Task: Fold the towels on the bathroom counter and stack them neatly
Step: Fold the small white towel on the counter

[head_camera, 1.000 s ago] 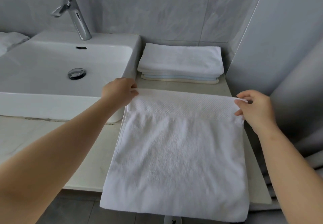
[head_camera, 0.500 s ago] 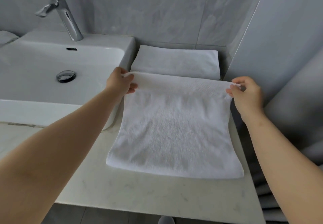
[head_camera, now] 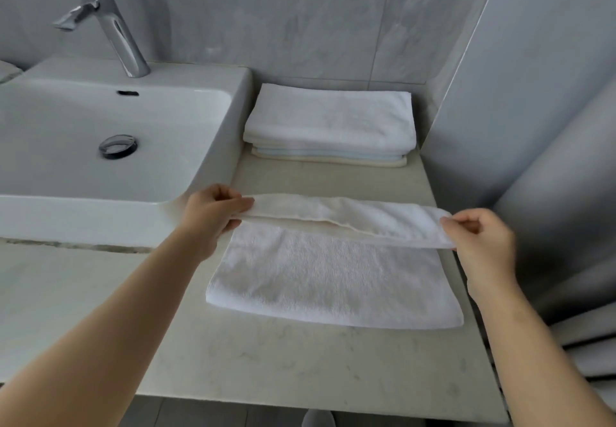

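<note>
A white towel [head_camera: 333,280] lies on the pale stone counter [head_camera: 283,366] in front of me. Its far edge is lifted and rolled back toward me. My left hand [head_camera: 213,213] pinches the far left corner of that edge, and my right hand [head_camera: 480,243] pinches the far right corner. Behind it, against the wall, sits a stack of folded towels [head_camera: 333,123], white on top with pale blue and cream layers under it.
A white basin [head_camera: 206,166] with a chrome tap [head_camera: 110,23] fills the left side and borders the counter strip. Grey tiled walls close off the back and right. A grey curtain [head_camera: 573,226] hangs at the right edge.
The towel was slid further onto the counter, away from its front edge. Both hands have since drawn the far edge back toward me and lifted it, uncovering the stack behind.
</note>
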A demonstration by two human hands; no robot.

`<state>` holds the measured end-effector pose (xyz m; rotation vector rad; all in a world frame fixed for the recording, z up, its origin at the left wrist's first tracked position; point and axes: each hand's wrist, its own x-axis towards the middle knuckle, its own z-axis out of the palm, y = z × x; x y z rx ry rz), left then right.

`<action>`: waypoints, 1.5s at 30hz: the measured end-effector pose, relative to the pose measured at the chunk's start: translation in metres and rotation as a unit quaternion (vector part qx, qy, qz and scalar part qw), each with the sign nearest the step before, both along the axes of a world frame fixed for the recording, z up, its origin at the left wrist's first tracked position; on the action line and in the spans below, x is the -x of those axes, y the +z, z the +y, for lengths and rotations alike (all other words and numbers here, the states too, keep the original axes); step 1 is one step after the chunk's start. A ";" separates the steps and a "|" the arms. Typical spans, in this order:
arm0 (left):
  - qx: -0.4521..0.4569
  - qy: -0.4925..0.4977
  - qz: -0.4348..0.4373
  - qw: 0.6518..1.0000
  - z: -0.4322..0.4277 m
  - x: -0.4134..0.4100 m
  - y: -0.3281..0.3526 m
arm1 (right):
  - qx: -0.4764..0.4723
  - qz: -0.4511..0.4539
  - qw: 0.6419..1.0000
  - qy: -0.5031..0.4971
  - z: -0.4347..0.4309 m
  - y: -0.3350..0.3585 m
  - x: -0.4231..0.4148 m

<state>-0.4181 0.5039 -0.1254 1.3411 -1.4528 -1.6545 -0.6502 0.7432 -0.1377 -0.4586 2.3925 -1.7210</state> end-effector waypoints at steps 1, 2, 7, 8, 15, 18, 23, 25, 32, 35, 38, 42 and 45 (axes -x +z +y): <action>-0.004 -0.001 -0.001 1.000 0.004 -0.004 -0.003 | -0.005 0.001 1.000 -0.002 0.004 -0.003 -0.005; -0.008 -0.001 0.002 1.000 0.009 -0.007 -0.005 | -0.006 -0.003 1.000 -0.006 0.008 -0.005 -0.009; -0.023 0.030 0.034 0.999 0.028 -0.019 -0.015 | 0.018 -0.039 0.999 -0.007 0.023 -0.017 -0.026; -0.030 0.035 0.037 0.998 0.031 -0.022 -0.018 | 0.016 -0.043 0.999 -0.009 0.025 -0.022 -0.029; -0.033 0.030 -0.015 0.999 0.046 -0.036 -0.039 | -0.030 -0.077 0.997 -0.002 0.038 -0.046 -0.045; -0.027 0.025 -0.037 0.999 0.049 -0.042 -0.043 | -0.035 -0.072 0.997 0.004 0.042 -0.047 -0.050; 0.008 0.018 -0.063 0.998 0.052 -0.048 -0.042 | -0.048 -0.076 0.996 0.011 0.043 -0.044 -0.055; 0.030 0.007 -0.079 0.996 0.053 -0.049 -0.040 | -0.055 -0.081 0.995 0.012 0.044 -0.042 -0.055; 0.107 -0.062 -0.185 0.975 0.057 -0.056 -0.043 | -0.105 -0.096 0.988 0.052 0.044 -0.041 -0.056; 0.164 -0.090 -0.240 0.952 0.060 -0.056 -0.048 | -0.126 -0.094 0.985 0.070 0.046 -0.044 -0.055; 0.199 -0.120 -0.280 0.932 0.063 -0.056 -0.052 | -0.137 -0.086 0.984 0.077 0.047 -0.046 -0.054; 0.256 -0.139 -0.381 0.877 0.071 -0.056 -0.058 | -0.223 -0.011 0.967 0.121 0.047 -0.046 -0.054; 0.386 -0.151 -0.481 0.773 0.090 -0.055 -0.059 | -0.358 0.163 0.911 0.122 0.044 -0.048 -0.064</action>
